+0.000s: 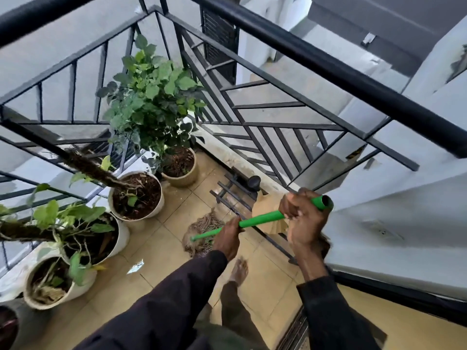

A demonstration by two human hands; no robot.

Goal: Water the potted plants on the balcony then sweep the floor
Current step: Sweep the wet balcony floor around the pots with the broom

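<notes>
Both my hands hold a green mop handle (260, 219) that slants down to the left. My left hand (228, 239) grips it low on the shaft, and my right hand (302, 215) grips it near the top end. The stringy mop head (202, 227) lies on the tan floor tiles (161, 251) just beyond my left hand. Several potted plants line the left railing: a leafy bush in a tan pot (180, 168), a white pot (137, 195) with soil, and two more white pots (101, 238) (54, 284) nearer me.
Black metal railing (278, 117) encloses the balcony corner ahead and to the left. A black metal grate (235, 195) lies flat on the floor by the right edge. A small scrap (135, 267) lies on the tiles. My bare foot (238, 270) stands below the mop.
</notes>
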